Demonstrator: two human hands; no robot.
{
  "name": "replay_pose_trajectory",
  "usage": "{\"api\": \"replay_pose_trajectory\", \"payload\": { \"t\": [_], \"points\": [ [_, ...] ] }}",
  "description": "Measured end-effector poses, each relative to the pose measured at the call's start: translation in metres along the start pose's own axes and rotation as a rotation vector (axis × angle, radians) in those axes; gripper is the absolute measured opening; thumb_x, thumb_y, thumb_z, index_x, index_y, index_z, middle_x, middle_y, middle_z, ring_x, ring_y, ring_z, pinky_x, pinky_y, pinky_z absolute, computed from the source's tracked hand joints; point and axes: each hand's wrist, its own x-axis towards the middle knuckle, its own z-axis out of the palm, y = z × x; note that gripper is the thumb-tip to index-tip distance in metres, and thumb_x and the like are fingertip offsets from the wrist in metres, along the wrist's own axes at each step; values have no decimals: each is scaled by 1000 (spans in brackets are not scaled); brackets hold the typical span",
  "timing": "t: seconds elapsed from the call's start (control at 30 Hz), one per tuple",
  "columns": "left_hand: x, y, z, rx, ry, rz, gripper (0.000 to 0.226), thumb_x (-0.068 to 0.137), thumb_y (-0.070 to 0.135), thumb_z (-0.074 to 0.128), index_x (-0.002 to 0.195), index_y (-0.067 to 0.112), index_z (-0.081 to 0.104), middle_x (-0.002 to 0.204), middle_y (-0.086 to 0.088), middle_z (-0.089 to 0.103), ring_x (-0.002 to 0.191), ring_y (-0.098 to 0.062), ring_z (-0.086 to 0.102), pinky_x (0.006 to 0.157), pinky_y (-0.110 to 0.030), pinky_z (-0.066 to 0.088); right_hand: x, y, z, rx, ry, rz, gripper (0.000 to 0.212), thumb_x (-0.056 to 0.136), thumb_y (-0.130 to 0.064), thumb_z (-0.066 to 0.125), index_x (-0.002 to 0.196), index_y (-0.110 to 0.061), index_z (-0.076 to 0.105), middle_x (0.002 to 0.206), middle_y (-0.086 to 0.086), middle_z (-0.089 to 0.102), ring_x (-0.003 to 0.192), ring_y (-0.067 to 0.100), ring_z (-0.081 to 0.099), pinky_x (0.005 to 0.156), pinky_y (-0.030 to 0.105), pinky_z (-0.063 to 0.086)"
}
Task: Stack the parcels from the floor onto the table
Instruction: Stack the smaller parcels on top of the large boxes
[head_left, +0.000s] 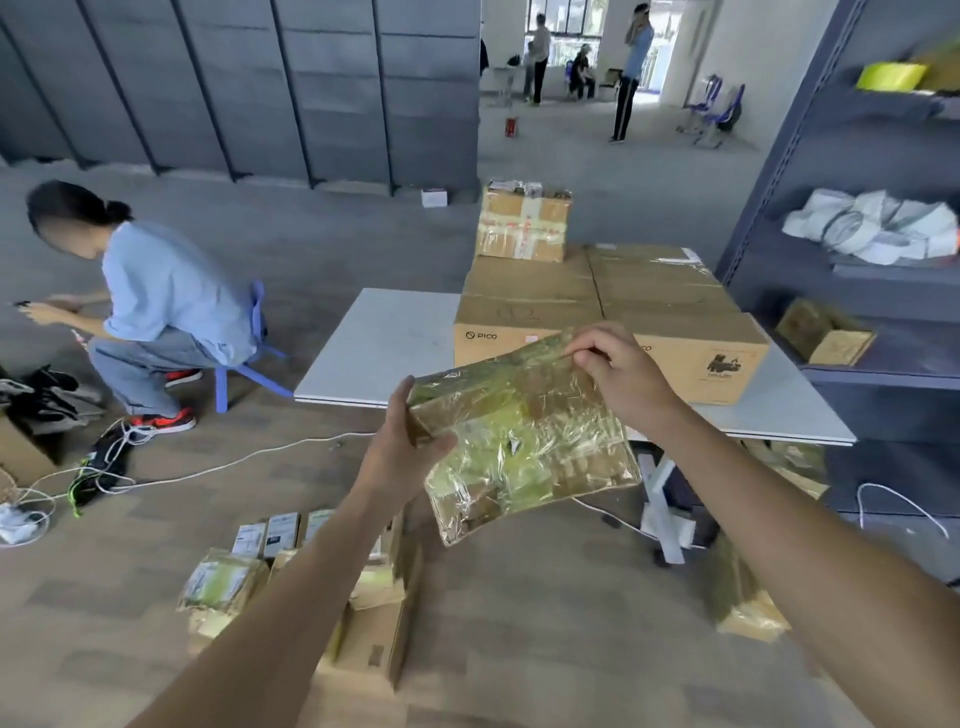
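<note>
Flat brown parcel wrapped in crinkly clear film (524, 441) is hanging tilted in mid-air, just in front of the near edge of the white rectangular table (384, 353), not touching it. Left hand (405, 441) is gripping its left end, thumb on top & fingers curled underneath. Right hand (623, 374) is pinching the film at the far edge w/ curled fingers. Any label on the parcel is too blurred to read.

Two big brown cardboard cartons are sitting side by side on the table's right part, from the back edge nearly to the near edge. Left carton (524, 306) is showing "PICO" w/ a round logo on its front face. Right carton (685, 332) is showing a dark printed figure near its front right corner; the small text under it is unreadable. Smaller brown box criss-crossed w/ tape (524, 223) is sitting on the left carton's back end.

More film-wrapped parcels (223, 587) are lying on the grey floor (519, 649) below the arms. Blue-grey metal shelving (769, 208) is standing right of the table. Person in a light-blue shirt (166, 296) is sitting at left, w/ white cable (234, 462) trailing across the floor nearby.
</note>
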Motion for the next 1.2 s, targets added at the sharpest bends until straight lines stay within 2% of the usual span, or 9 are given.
{"api": "replay_pose_trajectory", "payload": {
  "t": [0.1,0.17,0.3,0.43,0.63,0.73,0.9,1.07,1.2],
  "points": [
    [17,38,41,90,54,70,52,77,31,77,109,48,41,89,22,60,69,6,61,51,-10,44,11,17,-50,-12,24,-35,25,97,-8,52,90,-26,67,114,-3,50,96,-11,49,82,1,34],
    [29,59,72,73,81,85,43,81,23,75,102,42,43,93,10,64,73,-3,63,57,-21,50,20,33,-80,-33,39,-53,20,97,-8,53,95,-19,70,117,-2,50,100,-9,48,86,0,32],
    [39,89,110,118,147,136,37,84,19,72,104,32,44,89,6,62,73,-15,60,62,-29,46,36,54,-120,-32,71,-72,23,97,-9,54,92,-26,69,118,-5,49,107,1,49,90,1,30],
    [58,115,129,197,191,213,35,85,18,71,111,21,48,93,8,60,85,-19,58,70,-27,43,57,76,-141,-62,72,-9,20,96,-13,56,99,-29,68,120,-6,49,111,7,47,100,23,33],
    [117,141,144,250,238,258,35,85,18,70,113,18,49,95,7,58,88,-19,53,71,-28,39,94,100,-146,-222,213,80,42,96,-22,56,136,-27,45,123,-2,51,96,13,54,77,26,38],
    [155,145,153,242,237,260,35,86,18,69,115,17,49,96,5,57,86,-20,52,70,-28,38,122,116,-151,-281,219,140,53,95,-27,57,144,-26,37,135,1,48,105,16,54,82,26,35],
    [234,154,169,195,170,275,34,89,20,67,117,17,49,92,8,57,82,-18,54,64,-27,40,184,155,-161,-301,99,339,31,95,-44,50,110,-16,52,118,6,53,103,25,56,87,40,45],
    [313,157,187,98,69,255,30,88,20,68,113,20,50,79,15,54,73,-10,57,57,-25,42,230,187,-173,-287,46,464,60,92,-61,45,142,-30,34,138,-5,48,120,23,50,94,40,40],
    [368,160,210,11,-18,202,30,88,17,67,109,22,45,78,8,54,60,-9,50,46,-23,39,262,212,-182,-238,107,457,41,94,-56,48,126,-30,45,119,-3,57,96,-2,57,73,20,40]
  ]
}}
